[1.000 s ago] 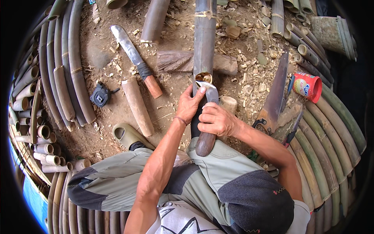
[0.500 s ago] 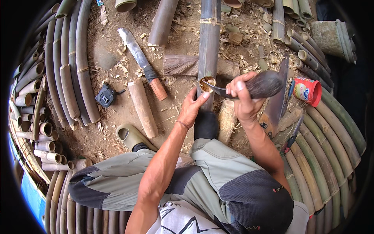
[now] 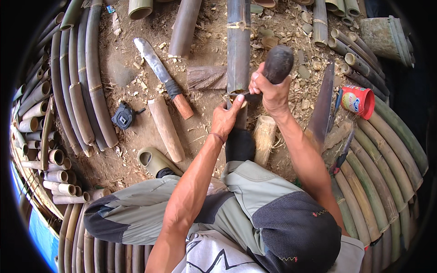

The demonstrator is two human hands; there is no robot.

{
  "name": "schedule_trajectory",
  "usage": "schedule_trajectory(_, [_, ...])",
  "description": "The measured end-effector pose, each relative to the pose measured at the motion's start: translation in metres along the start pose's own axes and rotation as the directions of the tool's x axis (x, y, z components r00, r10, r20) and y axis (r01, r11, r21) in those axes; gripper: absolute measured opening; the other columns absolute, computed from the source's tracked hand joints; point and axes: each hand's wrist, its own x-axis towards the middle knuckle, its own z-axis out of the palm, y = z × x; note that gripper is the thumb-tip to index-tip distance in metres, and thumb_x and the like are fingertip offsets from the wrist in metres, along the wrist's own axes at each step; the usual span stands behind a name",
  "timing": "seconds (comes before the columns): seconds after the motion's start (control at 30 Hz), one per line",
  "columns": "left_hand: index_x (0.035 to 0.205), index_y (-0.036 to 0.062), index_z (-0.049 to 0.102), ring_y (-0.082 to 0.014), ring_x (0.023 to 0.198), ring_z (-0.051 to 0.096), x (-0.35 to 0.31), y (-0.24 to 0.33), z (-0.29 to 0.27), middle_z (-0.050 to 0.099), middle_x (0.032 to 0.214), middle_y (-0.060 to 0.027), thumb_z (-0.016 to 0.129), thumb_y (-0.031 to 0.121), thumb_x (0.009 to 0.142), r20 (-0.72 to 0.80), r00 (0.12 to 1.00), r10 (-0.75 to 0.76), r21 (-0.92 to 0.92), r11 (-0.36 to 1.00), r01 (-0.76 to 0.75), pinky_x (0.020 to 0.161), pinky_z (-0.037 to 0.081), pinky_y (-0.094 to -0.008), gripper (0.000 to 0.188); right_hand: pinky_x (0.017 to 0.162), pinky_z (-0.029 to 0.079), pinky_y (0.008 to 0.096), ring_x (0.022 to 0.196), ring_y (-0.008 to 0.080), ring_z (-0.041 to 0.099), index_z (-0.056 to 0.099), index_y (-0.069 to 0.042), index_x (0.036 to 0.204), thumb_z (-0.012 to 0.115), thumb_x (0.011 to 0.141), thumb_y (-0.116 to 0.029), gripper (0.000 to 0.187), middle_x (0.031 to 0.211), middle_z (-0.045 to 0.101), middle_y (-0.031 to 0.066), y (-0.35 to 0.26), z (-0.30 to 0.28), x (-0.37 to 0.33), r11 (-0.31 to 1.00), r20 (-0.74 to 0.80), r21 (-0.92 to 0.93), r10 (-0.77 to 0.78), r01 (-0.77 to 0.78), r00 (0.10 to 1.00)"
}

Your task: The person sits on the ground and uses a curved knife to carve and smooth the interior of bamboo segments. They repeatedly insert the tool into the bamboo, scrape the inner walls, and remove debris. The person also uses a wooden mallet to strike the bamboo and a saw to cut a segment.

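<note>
Clamping one bamboo pole [image 3: 238, 57] in left grip [image 3: 225, 120], one knife [image 3: 278, 63] in right grip [image 3: 275, 95]

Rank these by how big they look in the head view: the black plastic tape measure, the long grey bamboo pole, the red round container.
1. Long grey bamboo pole, even cut off at the top
2. Red round container
3. Black plastic tape measure

The right grip [image 3: 272, 93] holds a dark-handled knife [image 3: 278, 63].
</note>
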Motion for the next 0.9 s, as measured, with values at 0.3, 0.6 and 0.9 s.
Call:
schedule_trajectory(0.3, [0.121, -0.0093, 0.056, -0.0326, 0.105, 0.063, -0.039, 0.001, -0.048, 0.063, 0.111, -0.0249, 0.077, 0.039, 0.078, -0.244, 0.895, 0.373, 0.246, 0.917, -0.315, 0.093, 0.049, -0.0409, 0.068, 0.056, 0.052, 0.0328, 0.056, 0.0129, 0.056, 0.055, -0.003, 0.099, 0.066, 0.083, -0.003, 0.019, 0.072, 0.057, 0.0049, -0.055, -0.007, -0.001, 0.995, 0.253, -0.024, -0.087, 0.096, 0.964])
schedule_trajectory(0.6, [0.131, -0.0024, 0.046, -0.0403, 0.114, 0.053, -0.017, -0.005, -0.185, 0.050, 0.128, -0.0254, 0.083, 0.041, 0.069, -0.497, 0.765, 0.410, 0.699, 0.712, 0.072, 0.096, 0.047, -0.0471, 0.084, 0.107, 0.037, 0.0470, 0.114, 0.0327, 0.052, 0.057, -0.011, 0.118, 0.073, 0.062, 0.002, 0.059, 0.112, 0.053, 0.0124, -0.011, -0.147, 0.036, -0.081, 0.573, -0.813, 0.069, 0.577, 0.817])
schedule_trajectory(0.9, [0.133, 0.0029, 0.053, -0.0203, 0.104, 0.062, -0.044, 0.064, -0.190, 0.063, 0.118, -0.0076, 0.078, 0.011, 0.082, 0.194, 0.943, 0.270, -0.390, 0.903, -0.178, 0.091, 0.053, -0.0394, 0.057, 0.109, 0.040, 0.0453, 0.120, 0.0336, 0.050, 0.045, -0.011, 0.141, 0.063, 0.081, 0.000, 0.064, 0.128, 0.049, 0.0166, 0.006, -0.142, -0.040, -0.070, 0.307, -0.951, -0.115, 0.300, 0.945])
